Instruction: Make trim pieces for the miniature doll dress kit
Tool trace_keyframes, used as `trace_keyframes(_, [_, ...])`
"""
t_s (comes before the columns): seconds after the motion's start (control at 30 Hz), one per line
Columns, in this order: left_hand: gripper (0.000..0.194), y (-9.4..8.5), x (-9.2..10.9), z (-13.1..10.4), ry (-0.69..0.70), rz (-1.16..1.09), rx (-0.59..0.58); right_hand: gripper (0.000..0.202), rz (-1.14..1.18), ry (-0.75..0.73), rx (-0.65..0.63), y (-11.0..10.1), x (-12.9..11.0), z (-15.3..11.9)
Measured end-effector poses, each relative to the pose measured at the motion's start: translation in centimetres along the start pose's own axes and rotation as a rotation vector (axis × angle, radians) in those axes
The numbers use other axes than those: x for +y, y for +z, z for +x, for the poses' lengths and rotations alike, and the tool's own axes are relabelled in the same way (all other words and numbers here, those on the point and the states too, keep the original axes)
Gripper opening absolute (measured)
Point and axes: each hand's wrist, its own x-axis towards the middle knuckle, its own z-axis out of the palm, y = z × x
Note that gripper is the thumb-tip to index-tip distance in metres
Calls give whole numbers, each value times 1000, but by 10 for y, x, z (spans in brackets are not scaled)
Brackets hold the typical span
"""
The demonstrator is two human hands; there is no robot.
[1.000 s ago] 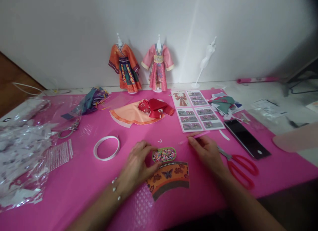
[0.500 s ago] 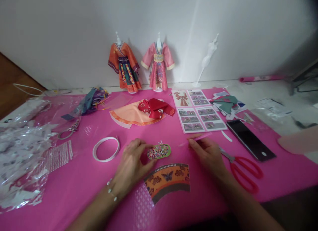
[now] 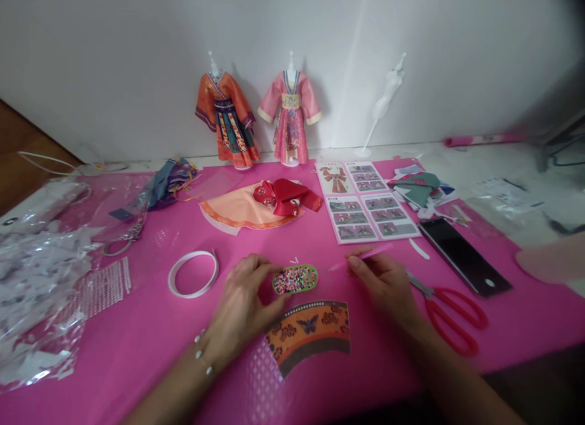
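Note:
My left hand (image 3: 249, 291) has its thumb and forefinger at the left end of a small green-rimmed oval tray (image 3: 296, 279) filled with many-coloured beads. Between the fingertips of my right hand (image 3: 377, 278) is a thin pink pen-like tool (image 3: 375, 250), its pale tip pointing left toward the beads. Just below the tray lies a curved orange fabric piece (image 3: 311, 330) with a butterfly and a row of pearls along its top edge. Two tiny white strips (image 3: 294, 260) sit above the tray.
Red-handled scissors (image 3: 452, 315) and a black phone (image 3: 464, 257) lie right. A white tape roll (image 3: 193, 274) and plastic bags (image 3: 41, 291) are left. Behind are red-and-peach clothing (image 3: 256, 205), an instruction sheet (image 3: 365, 202), two dressed mannequins (image 3: 290, 117) and a bare one (image 3: 387, 102).
The view has shifted slightly. Both hands keep nearly the same poses, the left at the bead tray and the right with the pink tool.

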Motion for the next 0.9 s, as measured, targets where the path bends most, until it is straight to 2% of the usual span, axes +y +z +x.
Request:
trace_keyframes(0.17, [29, -9, 5, 1, 24, 9, 29, 19, -105, -61, 20, -4, 3, 0])
trace_keyframes(0.27, [29, -15, 8, -1, 35, 30, 52, 14, -260, -193, -19, -7, 9, 2])
trace_keyframes(0.37, [30, -20, 11, -3, 39, 47, 53, 16, -428, -331, -197, -10, 13, 3])
trace_keyframes(0.47, [31, -22, 12, -4, 45, 53, 46, 24, -578, -391, -394, -13, 13, 3])
trace_keyframes(0.6, [30, -22, 13, -6, 54, 48, 46, 41, -669, -402, -504, -16, 8, 1])
trace_keyframes(0.73, [31, -22, 13, -6, 37, 51, 47, 38, -681, -396, -496, -19, 7, 0])
trace_keyframes(0.9, [32, -19, 15, -7, 55, 45, 33, 33, -513, -448, -355, -18, -2, -5])
